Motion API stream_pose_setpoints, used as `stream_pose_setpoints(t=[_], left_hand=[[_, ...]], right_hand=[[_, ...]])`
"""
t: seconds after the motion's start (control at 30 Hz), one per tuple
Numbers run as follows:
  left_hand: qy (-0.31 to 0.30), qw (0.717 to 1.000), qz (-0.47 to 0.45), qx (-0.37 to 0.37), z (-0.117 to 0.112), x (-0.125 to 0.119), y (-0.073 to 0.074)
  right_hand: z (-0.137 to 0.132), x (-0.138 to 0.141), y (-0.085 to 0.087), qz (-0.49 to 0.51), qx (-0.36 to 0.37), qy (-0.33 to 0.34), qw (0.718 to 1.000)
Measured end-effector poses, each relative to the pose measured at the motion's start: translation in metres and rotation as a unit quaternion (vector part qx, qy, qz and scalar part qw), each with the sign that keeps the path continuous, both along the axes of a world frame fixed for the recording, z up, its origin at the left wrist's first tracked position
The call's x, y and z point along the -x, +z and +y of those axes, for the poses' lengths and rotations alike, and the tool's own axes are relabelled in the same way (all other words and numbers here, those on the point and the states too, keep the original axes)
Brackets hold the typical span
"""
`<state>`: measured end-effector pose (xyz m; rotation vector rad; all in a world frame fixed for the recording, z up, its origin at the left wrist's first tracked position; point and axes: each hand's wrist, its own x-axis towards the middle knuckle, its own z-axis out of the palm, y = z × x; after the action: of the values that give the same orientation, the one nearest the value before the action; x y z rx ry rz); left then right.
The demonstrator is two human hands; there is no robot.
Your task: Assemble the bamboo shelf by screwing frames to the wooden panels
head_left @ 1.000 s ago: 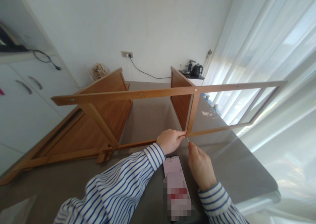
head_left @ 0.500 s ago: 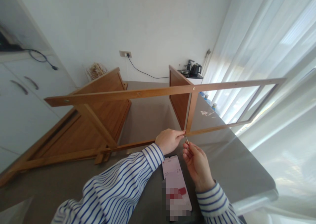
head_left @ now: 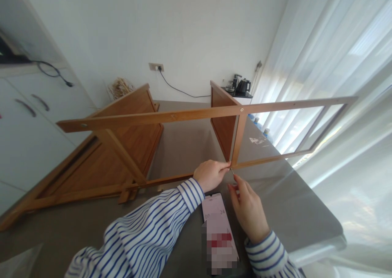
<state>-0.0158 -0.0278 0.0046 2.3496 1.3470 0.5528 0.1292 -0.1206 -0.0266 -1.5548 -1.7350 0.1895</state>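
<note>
Now the right hand (head_left: 248,208) has rolled over. Half a second ago its palm faced up with the fingers curled beneath; now its back faces the camera and the fingertips close down over the near end of a thin metal tool (head_left: 232,171). Only a short sliver of the tool shows, and its far tip meets the wooden frame (head_left: 183,115) where the short upright strut joins the lower rail.

The left hand (head_left: 211,174) has not shifted. Thumb and forefinger stay pinched shut on that lower rail, just left of the joint. The frame stands on its long edge across the middle of the grey table (head_left: 183,143), its lower rail on the table top and its right end past the table's right edge toward the curtain (head_left: 337,45). It sits as it did before.

A phone (head_left: 216,208) lies flat at the near edge of the table, between the two striped sleeves. Its screen reads "00" and "24"; the rest is pixelated. No brand or label can be read anywhere.

Behind the frame, a slanted wooden panel (head_left: 134,123) rests toward the far left corner, and an upright wooden panel (head_left: 223,123) stands near the far edge.
</note>
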Motion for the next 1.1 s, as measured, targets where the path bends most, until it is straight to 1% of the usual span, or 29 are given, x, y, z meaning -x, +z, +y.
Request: stream_pose_setpoints(t=[0.07, 0.13, 0.2, 0.23, 0.27, 0.3, 0.33, 0.4, 0.43, 0.47, 0.5, 0.53, 0.57, 0.6, 0.63, 0.67, 0.7, 0.73, 0.77, 0.8, 0.83, 0.9, 1.0, 1.07, 1.1], left_hand=[[-0.003, 1.000, -0.002, 0.001, -0.001, 0.000, 0.001], [-0.003, 1.000, 0.001, 0.003, -0.001, 0.000, 0.003], [0.001, 1.000, 0.006, 0.006, -0.002, 0.000, 0.004], [0.005, 1.000, 0.008, 0.008, -0.002, 0.000, 0.005], [0.007, 1.000, 0.008, 0.009, -0.003, 0.000, 0.005], [0.008, 1.000, 0.007, 0.009, -0.003, 0.000, 0.005], [0.007, 1.000, 0.005, 0.007, -0.003, 0.000, 0.005], [0.003, 1.000, -0.001, 0.000, -0.003, 0.000, 0.005], [0.002, 1.000, -0.004, -0.003, -0.002, 0.000, 0.005], [0.003, 1.000, -0.006, -0.003, -0.002, 0.000, 0.005], [0.005, 1.000, -0.006, -0.002, -0.002, 0.000, 0.005], [0.007, 1.000, -0.006, 0.001, -0.002, -0.001, 0.005], [0.009, 1.000, -0.004, 0.004, -0.003, 0.000, 0.005], [0.009, 1.000, -0.002, 0.006, -0.003, 0.000, 0.005], [0.007, 1.000, -0.001, 0.007, -0.003, 0.000, 0.005], [0.004, 1.000, 0.000, 0.006, -0.002, 0.000, 0.005], [0.002, 1.000, -0.001, 0.004, -0.002, 0.000, 0.005], [0.001, 1.000, -0.001, 0.001, -0.002, 0.000, 0.004], [0.001, 1.000, -0.003, -0.002, -0.002, 0.000, 0.003], [0.000, 1.000, -0.005, -0.006, -0.001, 0.000, 0.002], [0.000, 1.000, -0.006, -0.010, -0.001, 0.000, 0.001], [-0.002, 1.000, -0.010, -0.016, 0.000, 0.000, -0.001], [0.000, 1.000, -0.014, -0.017, 0.000, 0.000, -0.001], [0.002, 1.000, -0.015, -0.016, 0.000, 0.000, 0.000], [0.003, 1.000, -0.015, -0.015, -0.001, 0.000, 0.000]], right_hand=[[0.001, -0.001, 0.001, -0.033, -0.010, 0.008, 0.999], [0.004, -0.001, 0.002, -0.019, -0.004, -0.007, 1.000], [0.008, 0.000, 0.003, 0.059, 0.025, -0.028, 0.998], [0.010, 0.001, 0.003, 0.123, 0.046, -0.037, 0.991], [0.012, 0.002, 0.004, 0.203, 0.069, -0.041, 0.976], [0.013, 0.003, 0.005, 0.293, 0.093, -0.041, 0.951], [0.015, 0.004, 0.005, 0.384, 0.116, -0.036, 0.915], [0.016, 0.006, 0.006, 0.538, 0.149, -0.016, 0.829], [0.016, 0.007, 0.006, 0.589, 0.160, -0.004, 0.792], [0.016, 0.008, 0.006, 0.619, 0.167, 0.004, 0.768], [0.015, 0.008, 0.006, 0.625, 0.172, 0.008, 0.762], [0.014, 0.007, 0.006, 0.607, 0.173, 0.006, 0.776], [0.013, 0.006, 0.005, 0.564, 0.167, -0.003, 0.809], [0.011, 0.004, 0.004, 0.498, 0.150, -0.016, 0.854], [0.009, 0.001, 0.003, 0.409, 0.123, -0.028, 0.904], [0.008, -0.002, 0.002, 0.307, 0.087, -0.035, 0.947], [0.006, -0.005, 0.001, 0.200, 0.047, -0.035, 0.978], [0.005, -0.008, 0.000, 0.100, 0.009, -0.028, 0.995], [0.004, -0.011, 0.000, 0.013, -0.021, -0.017, 1.000], [0.003, -0.013, 0.000, -0.059, -0.041, -0.006, 0.997], [0.003, -0.014, 0.000, -0.115, -0.052, 0.001, 0.992], [0.004, -0.014, 0.001, -0.183, -0.054, 0.002, 0.982], [0.004, -0.010, 0.001, -0.212, -0.039, -0.020, 0.976], [0.005, -0.005, 0.001, -0.185, -0.022, -0.035, 0.982], [0.005, -0.003, 0.002, -0.153, -0.010, -0.039, 0.987]])
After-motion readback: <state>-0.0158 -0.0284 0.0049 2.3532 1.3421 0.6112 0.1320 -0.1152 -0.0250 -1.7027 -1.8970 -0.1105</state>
